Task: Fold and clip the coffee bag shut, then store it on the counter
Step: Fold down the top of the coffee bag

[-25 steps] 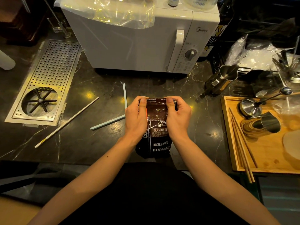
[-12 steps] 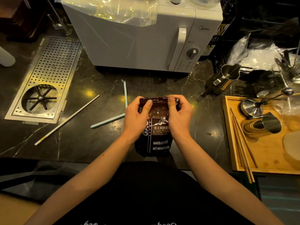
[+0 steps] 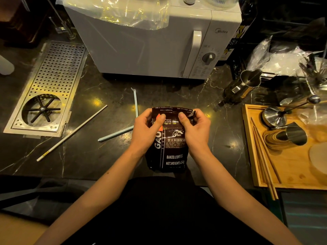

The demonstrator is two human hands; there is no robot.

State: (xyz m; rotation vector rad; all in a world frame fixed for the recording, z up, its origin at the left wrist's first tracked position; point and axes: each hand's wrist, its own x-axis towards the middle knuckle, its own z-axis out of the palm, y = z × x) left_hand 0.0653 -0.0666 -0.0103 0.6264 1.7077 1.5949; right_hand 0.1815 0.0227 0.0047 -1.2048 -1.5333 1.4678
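A dark brown coffee bag [image 3: 172, 151] with white lettering stands at the near edge of the black marble counter [image 3: 85, 156]. My left hand [image 3: 146, 129] grips its top left corner and my right hand [image 3: 195, 128] grips its top right corner, both thumbs pressed on the front of the bag's folded-over top. A pale blue bag clip [image 3: 122, 123], opened into an L shape, lies on the counter just left of my left hand. A long white rod [image 3: 71, 133] lies further left.
A white microwave [image 3: 152, 43] stands behind the bag. A perforated metal drip tray [image 3: 53, 85] is set into the counter at left. At right are a steel pitcher [image 3: 245, 85] and a wooden tray [image 3: 254, 156] with chopsticks and metal cups.
The bag's top flap has come up and been turned over between my thumbs. Both hands stayed on the top corners.
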